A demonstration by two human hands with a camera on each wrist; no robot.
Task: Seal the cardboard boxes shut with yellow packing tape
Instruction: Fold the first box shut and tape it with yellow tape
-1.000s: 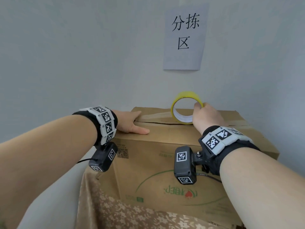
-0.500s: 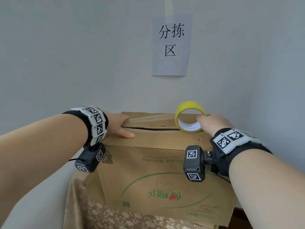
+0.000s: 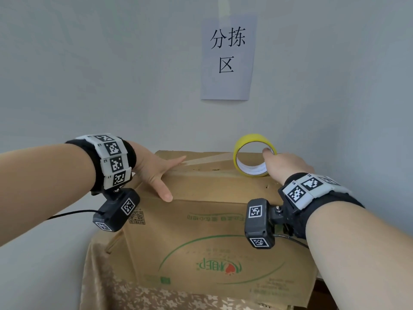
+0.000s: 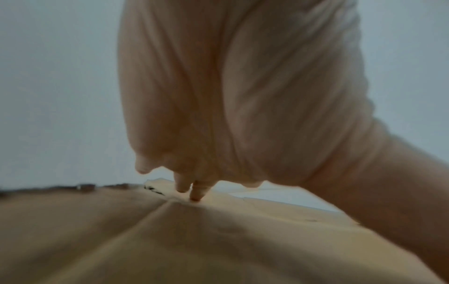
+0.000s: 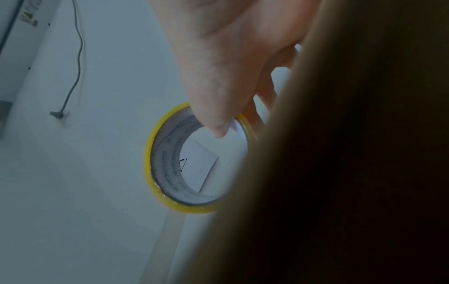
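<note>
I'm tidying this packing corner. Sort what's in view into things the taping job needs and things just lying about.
Needed for the job:
cardboard box
yellow tape roll, gripped by the right hand
pulled-out tape strip
left hand, pressing flat on the box top

Just there:
paper sign on the wall
patterned cloth under the box

Our left hand (image 3: 156, 170) lies flat on the top of the cardboard box (image 3: 212, 231), fingers straight, pressing the end of a pale tape strip (image 3: 207, 158) near the left edge. Our right hand (image 3: 283, 164) grips the yellow tape roll (image 3: 253, 154), which stands on edge on the box top towards the right. The strip stretches between them. A paper sign (image 3: 228, 57) hangs on the wall (image 3: 89, 63) behind.
</note>
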